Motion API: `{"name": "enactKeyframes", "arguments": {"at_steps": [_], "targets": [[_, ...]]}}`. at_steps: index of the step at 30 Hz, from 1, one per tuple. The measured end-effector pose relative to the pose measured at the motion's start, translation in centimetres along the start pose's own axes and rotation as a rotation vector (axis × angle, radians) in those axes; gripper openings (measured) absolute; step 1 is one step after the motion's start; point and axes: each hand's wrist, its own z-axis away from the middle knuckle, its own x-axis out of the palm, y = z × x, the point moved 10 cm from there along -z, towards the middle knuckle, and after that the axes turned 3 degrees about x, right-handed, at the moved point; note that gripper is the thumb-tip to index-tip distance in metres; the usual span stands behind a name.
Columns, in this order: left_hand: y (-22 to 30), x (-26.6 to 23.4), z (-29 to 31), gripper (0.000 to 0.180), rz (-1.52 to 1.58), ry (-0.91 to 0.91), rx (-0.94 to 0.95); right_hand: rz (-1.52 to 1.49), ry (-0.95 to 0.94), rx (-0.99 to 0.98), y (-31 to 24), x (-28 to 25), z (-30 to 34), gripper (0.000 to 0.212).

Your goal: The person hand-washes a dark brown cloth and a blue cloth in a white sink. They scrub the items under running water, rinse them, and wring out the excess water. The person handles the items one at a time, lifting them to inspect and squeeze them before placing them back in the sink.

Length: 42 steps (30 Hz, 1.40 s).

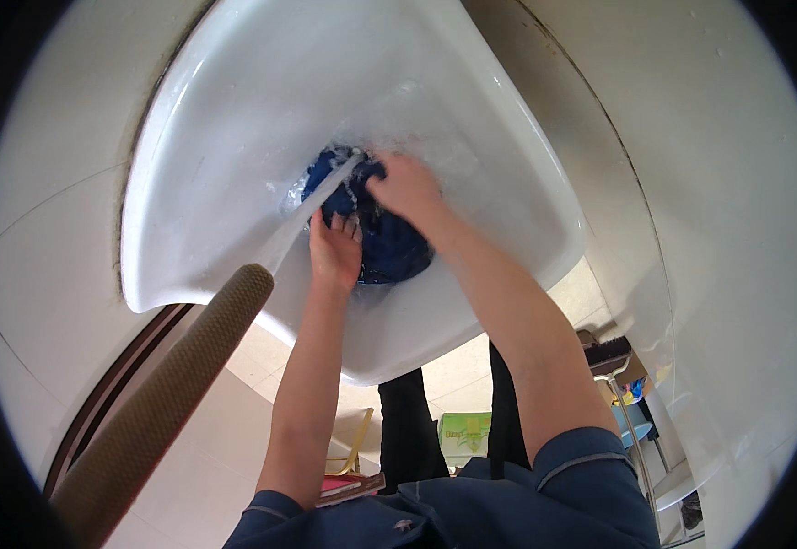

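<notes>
- A dark blue cloth (pixel 397 245) lies bunched and wet in the bottom of a white basin (pixel 215 174), toward the side nearest the person.
- A stream of water (pixel 300 222) slants across and strikes the cloth near its far edge, splashing around it.
- The left hand (pixel 334 252) is at the cloth's near left side, its fingers slightly apart and laid against the fabric, the thumb standing away from them.
- The right hand (pixel 406 188) is at the far right part of the cloth, thumb toward the stream; its fingers are bent (motion and splashing water blur them, so I cannot tell whether they pinch the fabric).
- The stream comes from a thick brown hose (pixel 174 398) with a textured surface, which rises from the lower left and ends over the basin's near left rim.
- Below the basin are the person's black trousers (pixel 406 421), with a green package (pixel 464 434) on the floor between the legs.
- At the right, a dark-headed brush (pixel 607 353) stands near the pale wall (pixel 737 302).
- Dark blue short sleeves (pixel 591 462) cover the upper arms.
</notes>
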Motion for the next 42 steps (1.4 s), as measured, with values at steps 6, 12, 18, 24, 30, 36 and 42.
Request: {"name": "enactKeyframes", "arguments": {"at_steps": [6,12,18,24,30,36,42], "targets": [[2.9,5.6,3.2,0.069,0.471,-0.331,-0.135,-0.136,0.043,-0.406,-11.4,0.8,14.7,0.045],[2.2,4.9,3.3,0.055,0.754,-0.55,-0.285,0.023,0.329,-0.446,-12.5,-2.2,16.3,0.04],[1.6,3.3,2.0,0.05,0.327,-0.356,-0.071,-0.05,0.344,-0.309,-11.6,-2.9,10.8,0.03],[1.7,4.7,3.6,0.051,-0.091,-0.044,-0.032,0.021,0.197,0.07,-3.5,-6.0,4.0,0.046],[7.8,4.3,2.7,0.063,-0.434,0.054,0.212,0.231,0.285,0.118,1.2,-8.0,2.2,0.062],[3.0,2.9,1.4,0.062,-0.361,0.104,0.214,0.323,-0.16,-0.218,0.8,-0.2,1.4,0.063],[0.2,1.3,0.7,0.073,-0.014,-0.036,0.004,-0.001,0.025,-0.077,-3.5,-0.2,3.8,0.042]]}}
